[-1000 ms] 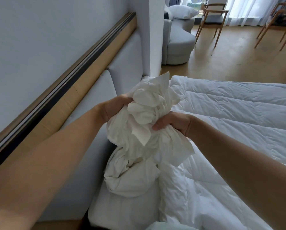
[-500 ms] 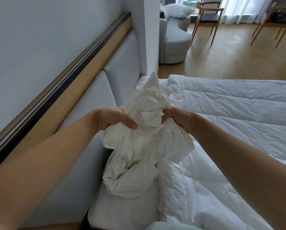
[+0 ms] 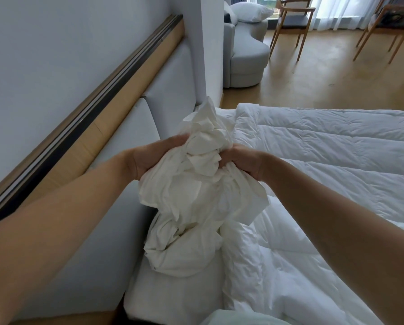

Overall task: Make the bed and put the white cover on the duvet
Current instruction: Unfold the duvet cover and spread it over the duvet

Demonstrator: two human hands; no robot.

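White and badly crumpled, the cover [image 3: 196, 200] hangs bunched between my hands, its lower folds resting on the mattress [image 3: 172, 296] at the bed's head edge. My left hand [image 3: 154, 158] and my right hand [image 3: 243, 160] each have their fingers curled tight into the top of the bundle. Just beside it the quilted duvet [image 3: 337, 172] lies spread over the bed near the padded headboard [image 3: 168, 85], and beyond the far edge stand a grey armchair [image 3: 245, 52] and a wooden chair [image 3: 292, 22].
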